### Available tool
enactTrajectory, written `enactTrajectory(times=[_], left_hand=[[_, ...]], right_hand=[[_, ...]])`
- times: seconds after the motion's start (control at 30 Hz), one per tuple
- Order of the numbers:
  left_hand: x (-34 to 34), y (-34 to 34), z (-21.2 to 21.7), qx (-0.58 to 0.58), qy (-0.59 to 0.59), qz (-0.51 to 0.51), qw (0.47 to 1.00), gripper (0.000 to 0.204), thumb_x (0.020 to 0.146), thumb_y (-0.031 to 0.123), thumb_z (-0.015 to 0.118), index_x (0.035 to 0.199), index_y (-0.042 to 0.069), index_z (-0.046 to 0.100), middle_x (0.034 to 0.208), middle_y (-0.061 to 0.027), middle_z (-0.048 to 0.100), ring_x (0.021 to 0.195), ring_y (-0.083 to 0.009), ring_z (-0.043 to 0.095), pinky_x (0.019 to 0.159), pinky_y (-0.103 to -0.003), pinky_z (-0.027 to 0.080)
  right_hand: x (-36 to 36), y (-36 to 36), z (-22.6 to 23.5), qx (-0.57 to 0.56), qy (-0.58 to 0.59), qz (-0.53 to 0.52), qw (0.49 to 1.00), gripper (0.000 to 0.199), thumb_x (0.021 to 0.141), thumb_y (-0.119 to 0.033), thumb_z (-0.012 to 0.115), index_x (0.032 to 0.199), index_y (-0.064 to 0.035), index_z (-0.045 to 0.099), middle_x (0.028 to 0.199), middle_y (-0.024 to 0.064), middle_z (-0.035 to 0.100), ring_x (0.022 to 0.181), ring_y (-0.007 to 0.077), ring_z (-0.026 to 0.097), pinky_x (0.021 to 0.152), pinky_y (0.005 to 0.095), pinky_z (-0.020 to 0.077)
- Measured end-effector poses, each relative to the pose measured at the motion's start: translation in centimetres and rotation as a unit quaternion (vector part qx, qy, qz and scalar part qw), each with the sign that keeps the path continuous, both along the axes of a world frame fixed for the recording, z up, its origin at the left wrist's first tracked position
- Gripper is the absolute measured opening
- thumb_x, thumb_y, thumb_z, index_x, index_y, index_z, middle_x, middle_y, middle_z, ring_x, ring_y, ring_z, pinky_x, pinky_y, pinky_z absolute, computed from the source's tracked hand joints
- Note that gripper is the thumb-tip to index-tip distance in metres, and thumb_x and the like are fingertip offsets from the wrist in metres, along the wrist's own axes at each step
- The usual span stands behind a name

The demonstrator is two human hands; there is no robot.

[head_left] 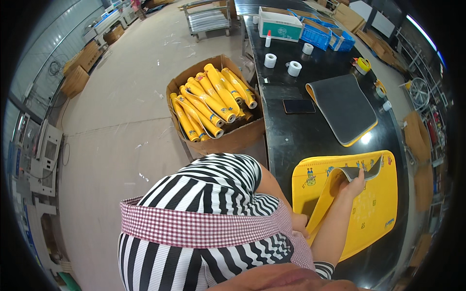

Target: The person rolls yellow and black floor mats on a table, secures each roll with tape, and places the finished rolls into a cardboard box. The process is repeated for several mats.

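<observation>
A yellow mat with small printed cartoon figures point(374, 213) lies flat on the black table. Above it, a curled yellow mat with a grey underside point(324, 201) is lifted; I cannot tell whether this is a second mat or part of the first. My right hand point(355, 186) is closed on its far edge, the thumb over the grey side. Low at the near left end, my left hand point(301, 225) has its fingers closed at the edge of the curled mat, partly hidden by my arm and the mat.
Left of the table, a cardboard box point(228, 140) holds several rolled yellow mats point(206, 104). On the table point(281, 160) lie a grey-backed mat point(342, 109), a phone point(299, 106), white rolls point(294, 68), a tape dispenser point(361, 65), a small bottle point(268, 39) and blue bins point(315, 35).
</observation>
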State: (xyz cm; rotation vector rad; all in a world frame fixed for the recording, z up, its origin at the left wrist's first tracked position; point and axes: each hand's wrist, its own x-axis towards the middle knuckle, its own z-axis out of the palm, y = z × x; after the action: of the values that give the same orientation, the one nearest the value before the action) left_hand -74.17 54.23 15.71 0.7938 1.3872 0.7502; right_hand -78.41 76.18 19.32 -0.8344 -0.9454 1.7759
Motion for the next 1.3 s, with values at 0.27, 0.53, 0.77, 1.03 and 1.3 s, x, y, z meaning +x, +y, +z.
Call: enactTrajectory(times=[0.27,0.53,0.77,1.03,1.3], left_hand=[[-0.4,-0.3,0.0,-0.013,-0.004,-0.007,1.000,0.039,0.089,0.021,0.082,0.117,-0.004,0.070,0.096,-0.0145,0.076,0.082,-0.0250,0.071,0.072,-0.037,0.056],[-0.6,2.6,-6.5,0.044,0.101,-0.148,0.983,0.052,0.095,0.049,0.061,0.110,0.001,0.076,0.107,-0.0194,0.077,0.101,-0.0348,0.071,0.092,-0.043,0.054],[3.7,2.0,-3.6,-0.006,-0.129,0.073,0.989,0.033,0.097,0.028,0.072,0.118,0.002,0.071,0.095,-0.0095,0.074,0.076,-0.0208,0.071,0.067,-0.033,0.058],[6.3,4.0,-1.2,0.046,-0.081,-0.093,0.991,0.027,0.098,0.030,0.071,0.111,0.007,0.075,0.102,-0.0052,0.076,0.089,-0.0182,0.071,0.076,-0.033,0.058],[-15.5,35.2,0.1,0.188,0.568,-0.115,0.793,0.027,0.093,0.028,0.067,0.112,0.011,0.076,0.121,-0.0188,0.071,0.104,-0.0360,0.071,0.090,-0.045,0.056]], right_hand=[[0.4,0.2,-2.9,0.002,0.018,0.063,0.998,0.048,0.106,-0.013,0.052,0.152,-0.0035,0.043,0.140,0.0165,0.056,0.124,0.0316,0.059,0.102,0.0448,0.0529],[2.8,3.4,-0.4,-0.021,0.108,0.150,0.982,0.038,0.101,-0.014,0.061,0.136,-0.0017,0.057,0.128,0.0137,0.064,0.119,0.0337,0.063,0.099,0.0554,0.0571],[0.3,6.0,-2.8,-0.005,0.091,0.037,0.995,0.023,0.093,-0.010,0.069,0.114,-0.0011,0.069,0.104,0.0118,0.075,0.090,0.0266,0.073,0.085,0.0399,0.0602],[-2.9,3.4,9.7,0.025,0.140,-0.029,0.989,0.031,0.090,-0.007,0.071,0.119,0.0014,0.063,0.106,0.0129,0.072,0.096,0.0282,0.070,0.090,0.0422,0.0569],[13.6,12.1,21.6,0.195,0.182,0.165,0.950,0.035,0.095,-0.020,0.070,0.125,-0.0025,0.063,0.112,0.0106,0.071,0.097,0.0240,0.071,0.086,0.0366,0.0589]])
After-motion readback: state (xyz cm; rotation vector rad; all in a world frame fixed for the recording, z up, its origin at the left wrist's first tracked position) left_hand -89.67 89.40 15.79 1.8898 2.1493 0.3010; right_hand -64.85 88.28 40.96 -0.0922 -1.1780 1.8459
